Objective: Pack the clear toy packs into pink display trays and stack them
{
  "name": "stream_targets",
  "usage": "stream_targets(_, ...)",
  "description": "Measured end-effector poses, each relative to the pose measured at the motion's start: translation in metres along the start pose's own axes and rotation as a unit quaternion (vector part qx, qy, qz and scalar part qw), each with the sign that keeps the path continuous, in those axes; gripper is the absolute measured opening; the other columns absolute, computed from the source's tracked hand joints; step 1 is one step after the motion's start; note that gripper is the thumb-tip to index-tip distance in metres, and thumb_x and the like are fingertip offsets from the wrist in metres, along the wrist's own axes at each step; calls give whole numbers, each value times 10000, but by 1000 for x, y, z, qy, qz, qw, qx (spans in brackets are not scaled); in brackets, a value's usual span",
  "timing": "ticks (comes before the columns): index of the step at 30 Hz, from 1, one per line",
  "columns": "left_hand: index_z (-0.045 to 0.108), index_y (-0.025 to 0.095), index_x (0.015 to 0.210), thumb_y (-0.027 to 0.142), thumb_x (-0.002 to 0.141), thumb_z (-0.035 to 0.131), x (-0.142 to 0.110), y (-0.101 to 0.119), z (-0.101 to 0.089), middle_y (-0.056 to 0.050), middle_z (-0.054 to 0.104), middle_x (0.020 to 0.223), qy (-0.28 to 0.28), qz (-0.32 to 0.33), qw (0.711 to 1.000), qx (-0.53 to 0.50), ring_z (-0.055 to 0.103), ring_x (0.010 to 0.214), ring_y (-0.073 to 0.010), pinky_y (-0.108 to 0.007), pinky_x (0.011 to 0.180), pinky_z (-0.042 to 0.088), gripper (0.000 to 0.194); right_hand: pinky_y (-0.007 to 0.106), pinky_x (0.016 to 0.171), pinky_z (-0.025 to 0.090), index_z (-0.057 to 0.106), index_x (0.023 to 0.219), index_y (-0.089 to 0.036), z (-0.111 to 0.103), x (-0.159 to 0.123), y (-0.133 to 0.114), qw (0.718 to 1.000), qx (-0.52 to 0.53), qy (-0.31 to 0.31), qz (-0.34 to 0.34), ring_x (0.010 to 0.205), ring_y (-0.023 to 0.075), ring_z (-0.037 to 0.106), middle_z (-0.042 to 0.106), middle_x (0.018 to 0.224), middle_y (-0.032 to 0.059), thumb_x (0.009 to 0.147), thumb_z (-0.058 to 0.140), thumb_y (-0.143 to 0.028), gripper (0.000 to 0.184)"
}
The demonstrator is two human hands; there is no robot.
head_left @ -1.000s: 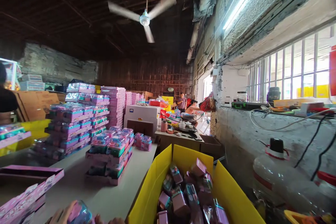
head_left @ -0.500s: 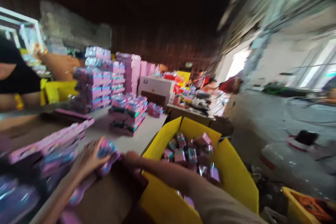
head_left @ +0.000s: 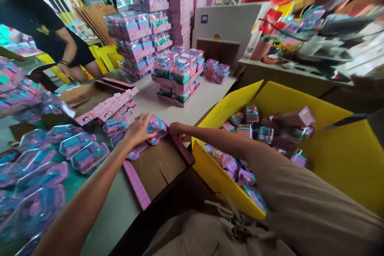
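Observation:
My left hand [head_left: 139,129] is closed over a clear plastic pack [head_left: 156,123] with blue and pink contents, at the far end of a shallow cardboard tray [head_left: 162,164] with pink sides. My right hand [head_left: 177,129] grips the tray's far right rim, close to that pack; its fingertips are partly hidden. More packs lie under and beside my left hand, and the near part of the tray shows bare brown cardboard. To the left, several similar packs [head_left: 90,156] lie in rows on the table.
A yellow box [head_left: 303,96] with raised flaps holds many small packs at right. Filled trays [head_left: 177,74] stand stacked on the table [head_left: 144,106], with taller stacks [head_left: 135,28] behind. Folded pink trays [head_left: 108,106] lie at left. A person in black [head_left: 39,20] stands beyond.
My view has tilted down and become sharper, so the tray and my lap show. My left hand stays on a pack and my right hand stays at the tray's rim.

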State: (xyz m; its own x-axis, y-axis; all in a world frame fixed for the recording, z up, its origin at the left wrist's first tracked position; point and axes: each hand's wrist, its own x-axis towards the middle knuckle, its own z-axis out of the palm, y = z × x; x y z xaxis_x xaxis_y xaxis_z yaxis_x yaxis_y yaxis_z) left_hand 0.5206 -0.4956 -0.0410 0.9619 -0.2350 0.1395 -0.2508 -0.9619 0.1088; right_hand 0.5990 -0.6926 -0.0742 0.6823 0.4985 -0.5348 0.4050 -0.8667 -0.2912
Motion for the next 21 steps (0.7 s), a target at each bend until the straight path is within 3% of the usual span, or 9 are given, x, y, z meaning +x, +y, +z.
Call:
stream_targets(2, 453, 186, 1451, 390, 832, 780, 0, -1, 1, -157, 591, 1325, 1, 1, 1000, 6, 622, 1230, -349, -468, 1024, 542, 729, 311, 762, 640, 648, 1356, -66, -4, 9, 3, 999, 13, 15, -24, 855, 234, 812, 801, 1135, 181, 1002, 635, -202, 380)
stream_targets(4, 433, 196, 1454, 399, 853, 759, 0, -2, 1, -152, 582, 1342, 0, 4, 1000, 6, 614, 1249, -343, -477, 1045, 537, 714, 285, 715, 627, 677, 1310, -12, -8, 18, 5, 999, 28, 15, -40, 811, 269, 823, 815, 1028, 215, 943, 637, -144, 393)
stream_targets(9, 399, 233, 1449, 397, 870, 746, 3, 0, -5, -147, 572, 1358, -1, 2, 1000, 7, 602, 1284, -353, -505, 1086, 520, 695, 244, 680, 610, 780, 1096, 10, -23, 33, 10, 997, 63, 0, -53, 740, 278, 820, 792, 720, 159, 915, 672, -167, 275)
stream_targets(15, 382, 238, 1443, 396, 860, 767, 7, 4, -5, -161, 570, 1353, -31, -46, 998, 31, 585, 1281, -384, -523, 1059, 533, 716, 249, 663, 607, 770, 1054, 39, -34, 45, 11, 993, 90, 24, -70, 715, 282, 816, 780, 710, 196, 1031, 573, -264, 362)
stream_targets(21, 397, 193, 1464, 379, 870, 755, 16, 9, 0, -175, 572, 1344, -38, -71, 995, 51, 599, 1267, -393, -513, 1029, 538, 718, 277, 729, 627, 752, 1031, 91, -32, 43, 2, 991, 105, 3, -84, 707, 277, 811, 776, 704, 205, 974, 613, -164, 296)
